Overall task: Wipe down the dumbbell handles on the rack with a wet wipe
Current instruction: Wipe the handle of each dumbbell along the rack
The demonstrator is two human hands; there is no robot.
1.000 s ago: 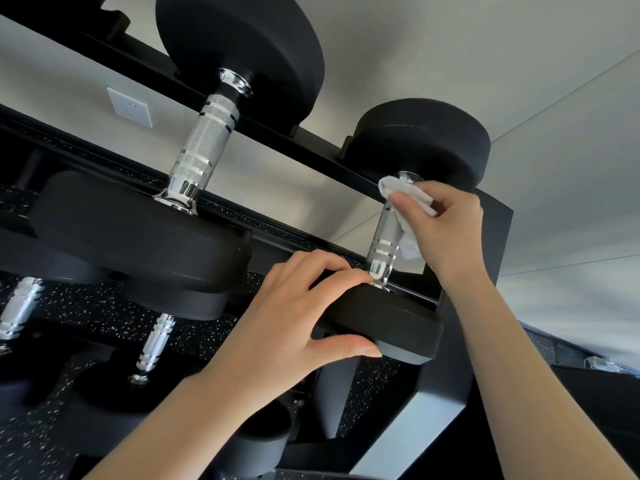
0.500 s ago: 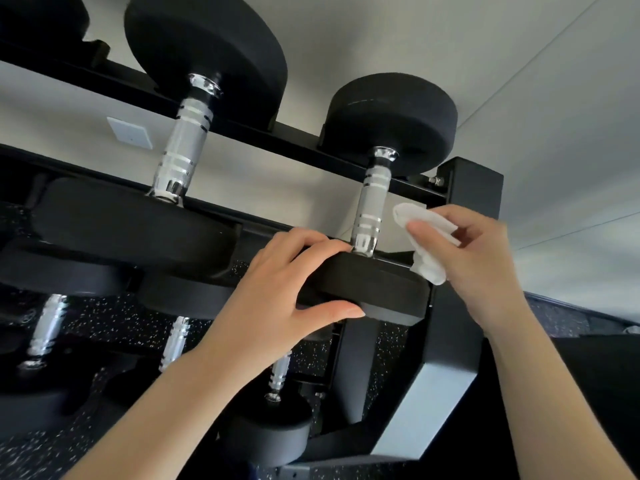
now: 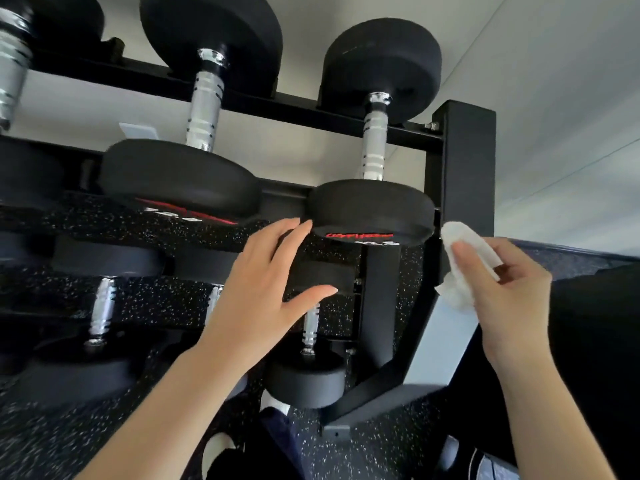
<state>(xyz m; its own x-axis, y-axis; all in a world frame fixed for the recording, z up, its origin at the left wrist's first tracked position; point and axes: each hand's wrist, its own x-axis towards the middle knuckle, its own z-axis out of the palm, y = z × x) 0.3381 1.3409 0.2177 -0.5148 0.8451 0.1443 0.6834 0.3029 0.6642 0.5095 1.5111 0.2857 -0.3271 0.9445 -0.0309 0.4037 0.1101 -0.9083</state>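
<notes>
The black rack carries black dumbbells with chrome knurled handles. The rightmost top dumbbell shows its bare handle. My left hand hovers open just below and left of that dumbbell's near head, fingers spread, holding nothing. My right hand is to the right of the rack's upright post, away from the handle, with the white wet wipe draped over its fingers. A larger dumbbell with its handle sits to the left. Lower tier handles are partly hidden behind my left hand.
The lower tier holds more dumbbells over a speckled black floor. A white wall runs behind and to the right. A wall socket shows behind the rack. Shoes appear at the bottom.
My right hand has come off the rightmost handle with the wipe and dropped down to the right of the post. My left hand let go of the dumbbell's near head and opened.
</notes>
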